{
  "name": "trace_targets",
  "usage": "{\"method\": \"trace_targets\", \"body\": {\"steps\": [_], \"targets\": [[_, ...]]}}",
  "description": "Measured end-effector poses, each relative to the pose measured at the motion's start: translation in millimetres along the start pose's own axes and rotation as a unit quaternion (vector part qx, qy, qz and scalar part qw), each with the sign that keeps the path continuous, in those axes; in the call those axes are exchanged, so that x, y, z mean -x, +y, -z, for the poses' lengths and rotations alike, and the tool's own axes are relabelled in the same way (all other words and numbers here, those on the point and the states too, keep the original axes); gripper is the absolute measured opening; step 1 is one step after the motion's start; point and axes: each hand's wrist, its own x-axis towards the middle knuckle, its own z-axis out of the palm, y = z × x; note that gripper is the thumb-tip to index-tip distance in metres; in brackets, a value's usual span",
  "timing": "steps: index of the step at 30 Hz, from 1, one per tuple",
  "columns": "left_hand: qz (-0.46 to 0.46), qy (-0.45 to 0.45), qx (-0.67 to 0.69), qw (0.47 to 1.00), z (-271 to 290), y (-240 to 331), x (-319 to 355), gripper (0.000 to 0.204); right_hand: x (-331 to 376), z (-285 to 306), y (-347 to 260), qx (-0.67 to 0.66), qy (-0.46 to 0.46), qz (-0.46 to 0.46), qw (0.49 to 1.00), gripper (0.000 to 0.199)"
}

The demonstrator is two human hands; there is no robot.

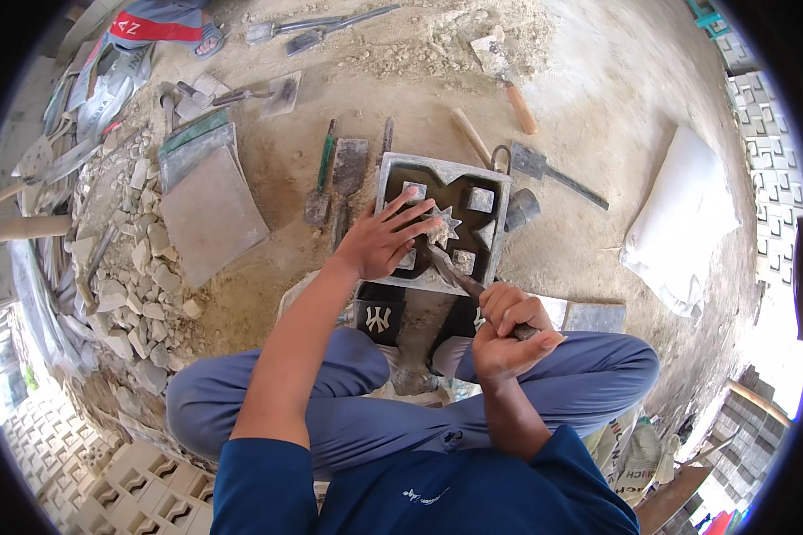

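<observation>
A square metal mould (382, 183) lies on the ground just beyond my feet, with raised square blocks and a star-shaped piece (453, 225) in the middle. My left hand (385, 234) rests over its left half, fingers spread and fingertips near the star. Greyish crumbly material (439, 234) sits beside those fingertips. Wrapped around the grip of a narrow trowel-like metal tool (458, 275), my right hand (511, 332) is closed at the mould's near right. The tool's tip reaches into the mould next to the star; its exact shape is partly lost against the dark recess.
Flat trowels (349, 168) and a green-handled tool (326, 160) lie left of the mould. Beyond it are a wooden-handled trowel (519, 102) and a flat hammer-like tool (558, 174). Stacked flat sheets (212, 218) and stone rubble (138, 267) lie left, a white sack (682, 218) right.
</observation>
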Motion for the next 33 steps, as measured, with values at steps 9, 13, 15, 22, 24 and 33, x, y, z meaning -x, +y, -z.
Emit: {"method": "trace_targets", "body": {"steps": [9, 13, 15, 22, 24, 33], "targets": [[-0.002, -0.001, -0.013, 1.000, 2, -2, 3, 0.064, 9, -2, 13, 0.064, 0.037, 0.014, 0.997, 0.069], [0.003, -0.013, 0.018, 1.000, 3, 0, -1, 0.064, 22, -1, 52, 0.095, -0.019, 0.079, 0.992, 0.066], [0.002, -0.012, -0.011, 1.000, 1, 1, -2, 0.064, 21, 1, 62, 0.095, -0.069, 0.005, 0.993, 0.056], [0.008, -0.006, 0.010, 1.000, 2, -1, 0, 0.064, -33, 23, 45, 0.045, -0.389, -0.116, 0.913, 0.038], [0.010, -0.016, 0.004, 1.000, 1, 0, -1, 0.064, -30, 28, 41, 0.057, -0.364, -0.098, 0.924, 0.039], [0.018, -0.038, 0.000, 0.999, 3, -5, 5, 0.062, -3, 8, 36, 0.102, -0.268, -0.010, 0.958, 0.050]]}}
